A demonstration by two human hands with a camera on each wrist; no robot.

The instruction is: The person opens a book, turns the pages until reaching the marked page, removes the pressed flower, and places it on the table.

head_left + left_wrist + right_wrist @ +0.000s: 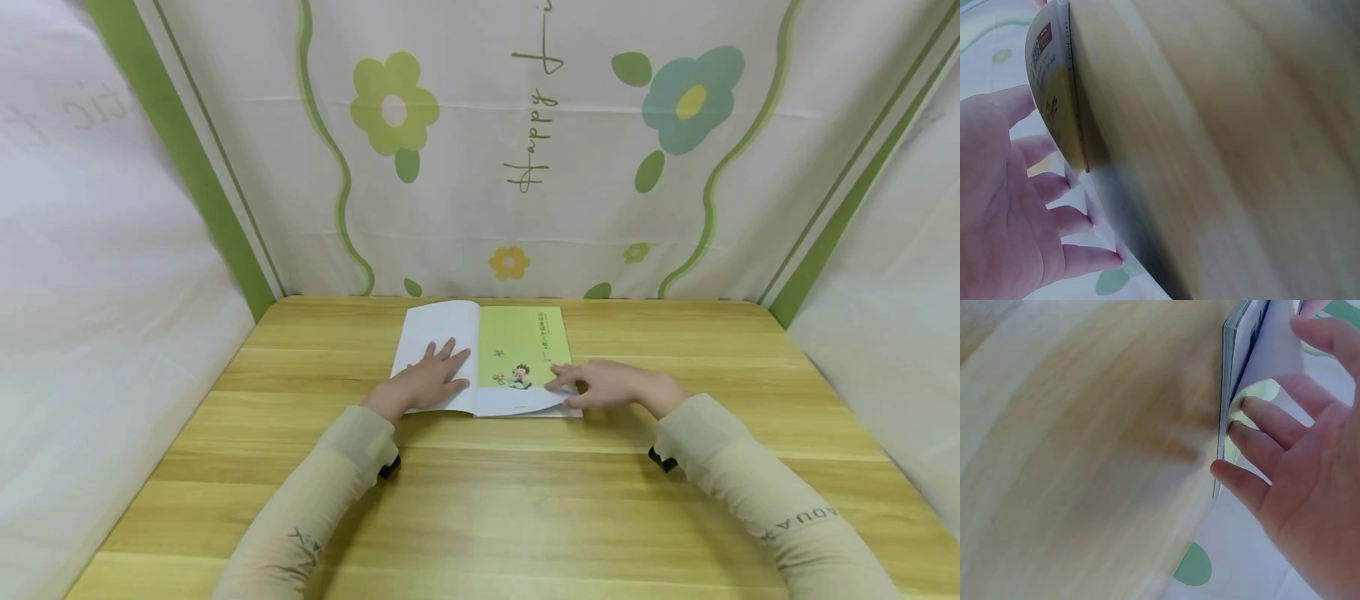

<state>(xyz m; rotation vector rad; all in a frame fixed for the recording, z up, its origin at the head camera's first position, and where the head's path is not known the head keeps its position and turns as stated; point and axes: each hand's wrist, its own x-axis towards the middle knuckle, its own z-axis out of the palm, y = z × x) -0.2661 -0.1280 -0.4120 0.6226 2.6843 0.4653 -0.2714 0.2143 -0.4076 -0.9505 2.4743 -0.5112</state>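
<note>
An open book (517,342) lies on the wooden table. Its right-hand page is green with a small cartoon child and a column of characters; the left side is plain white. My left hand (429,381) rests on the white side with fingers spread. In the left wrist view, the left hand (1016,187) lies beside the book's outer cover (1054,94), which bows up from the table. At the book's lower right corner, my right hand (607,385) pinches the green page's edge. The lifted page (1272,353) curls between thumb and fingers of the right hand (1304,462).
The wooden table (495,517) extends around the book toward me and to both sides. Behind it hangs a white curtain (465,217) with flowers and green lines. White fabric walls (97,292) stand at left and right.
</note>
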